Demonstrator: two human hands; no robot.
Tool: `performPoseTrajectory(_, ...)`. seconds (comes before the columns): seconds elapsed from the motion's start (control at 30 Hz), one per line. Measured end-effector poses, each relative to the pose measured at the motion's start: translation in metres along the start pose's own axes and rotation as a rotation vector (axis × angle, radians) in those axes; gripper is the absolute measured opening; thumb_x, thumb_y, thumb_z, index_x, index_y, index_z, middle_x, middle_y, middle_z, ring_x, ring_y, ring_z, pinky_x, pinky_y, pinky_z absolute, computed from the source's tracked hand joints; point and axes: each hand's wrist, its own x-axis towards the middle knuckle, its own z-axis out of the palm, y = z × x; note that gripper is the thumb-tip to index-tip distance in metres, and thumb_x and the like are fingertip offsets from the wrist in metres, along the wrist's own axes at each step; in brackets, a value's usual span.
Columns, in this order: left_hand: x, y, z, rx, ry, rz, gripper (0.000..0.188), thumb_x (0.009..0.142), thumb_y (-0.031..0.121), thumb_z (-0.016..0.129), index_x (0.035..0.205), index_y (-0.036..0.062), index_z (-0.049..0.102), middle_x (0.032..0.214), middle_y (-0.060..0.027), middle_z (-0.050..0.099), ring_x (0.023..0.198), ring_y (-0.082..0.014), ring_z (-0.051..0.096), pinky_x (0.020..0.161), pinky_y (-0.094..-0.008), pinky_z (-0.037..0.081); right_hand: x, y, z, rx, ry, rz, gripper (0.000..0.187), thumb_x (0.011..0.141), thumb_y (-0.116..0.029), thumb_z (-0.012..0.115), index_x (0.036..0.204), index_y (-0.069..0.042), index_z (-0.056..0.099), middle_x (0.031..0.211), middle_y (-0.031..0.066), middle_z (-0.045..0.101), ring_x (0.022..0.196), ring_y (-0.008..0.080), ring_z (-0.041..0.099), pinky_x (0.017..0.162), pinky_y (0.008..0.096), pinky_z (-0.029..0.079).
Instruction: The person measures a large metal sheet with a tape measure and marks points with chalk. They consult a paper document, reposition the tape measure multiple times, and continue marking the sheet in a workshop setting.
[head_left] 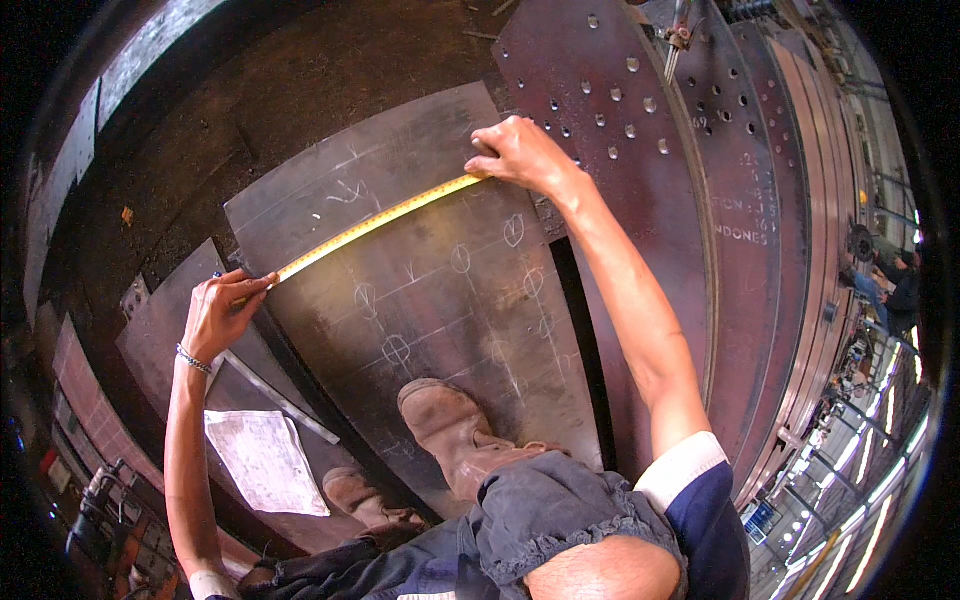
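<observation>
A yellow tape measure blade (385,218) is stretched taut across a dark steel plate (440,330), rising from left to right. At the plate's left edge my left hand (222,312) pinches one end of the blade between thumb and fingers. My right hand (525,157) is closed on the other end near the plate's right edge, its fingers curled; the tape's case does not show. White chalk lines, crossed circles and small check marks cover the plate's surface.
A brown boot (440,420) rests on the plate; a second boot (365,500) is lower left. Beside it lie a creased paper sheet (265,460) and a thin metal strip (285,400). Large drilled steel plates (620,180) stand at right. Dark dirt ground (200,150) lies beyond.
</observation>
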Motion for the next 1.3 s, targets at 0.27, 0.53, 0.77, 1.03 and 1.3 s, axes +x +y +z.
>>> performPoseTrajectory(0.27,0.002,0.004,-0.003,0.041,-0.007,-0.001,0.03,0.083,0.008,0.07,0.112,0.0141,0.075,0.078,-0.0096,0.065,0.067,-0.026,0.063,0.066,-0.0355,0.05,0.0,0.007,0.004,0.077,0.072,0.101,0.04,0.077,-0.035,0.08,0.075,0.001,0.062,0.071,0.022,0.064,0.072,0.0429,0.063,0.063,0.0485,0.049)
performPoseTrajectory(0.53,0.0,-0.001,0.001,0.035,0.005,0.01,0.03,0.082,0.008,0.07,0.111,0.0138,0.075,0.078,-0.009,0.064,0.068,-0.0262,0.064,0.066,-0.0356,0.05,0.014,0.007,0.007,0.259,0.484,0.313,0.049,0.093,-0.049,0.064,0.072,-0.004,0.062,0.056,0.0135,0.056,0.053,0.0273,0.056,0.057,0.041,0.045)
performPoseTrajectory(0.77,0.002,0.005,-0.002,0.021,-0.008,0.005,0.03,0.083,0.006,0.069,0.112,0.0115,0.075,0.075,-0.0111,0.06,0.065,-0.0276,0.061,0.063,-0.0365,0.048,0.008,0.01,0.004,0.462,0.304,0.561,0.057,0.097,-0.059,0.05,0.08,-0.007,0.066,0.066,0.0112,0.063,0.067,0.0246,0.063,0.066,0.0394,0.049)
performPoseTrajectory(1.03,0.004,0.004,0.003,0.033,-0.004,-0.018,0.027,0.083,0.005,0.07,0.109,0.0105,0.076,0.076,-0.0105,0.062,0.063,-0.0255,0.061,0.062,-0.0345,0.048,0.003,0.009,0.013,0.545,0.23,0.507,0.047,0.098,-0.048,0.056,0.081,-0.005,0.062,0.069,0.0058,0.064,0.064,0.018,0.061,0.065,0.0365,0.049)
performPoseTrajectory(1.3,0.005,0.004,0.002,-0.01,-0.011,-0.02,0.027,0.083,0.004,0.069,0.109,0.0083,0.075,0.076,-0.0115,0.062,0.063,-0.0253,0.061,0.061,-0.0339,0.048,-0.001,0.016,0.023,0.625,0.042,0.274,0.026,0.094,-0.025,0.057,0.085,-0.002,0.063,0.073,0.0055,0.065,0.066,0.0142,0.059,0.063,0.0324,0.048)
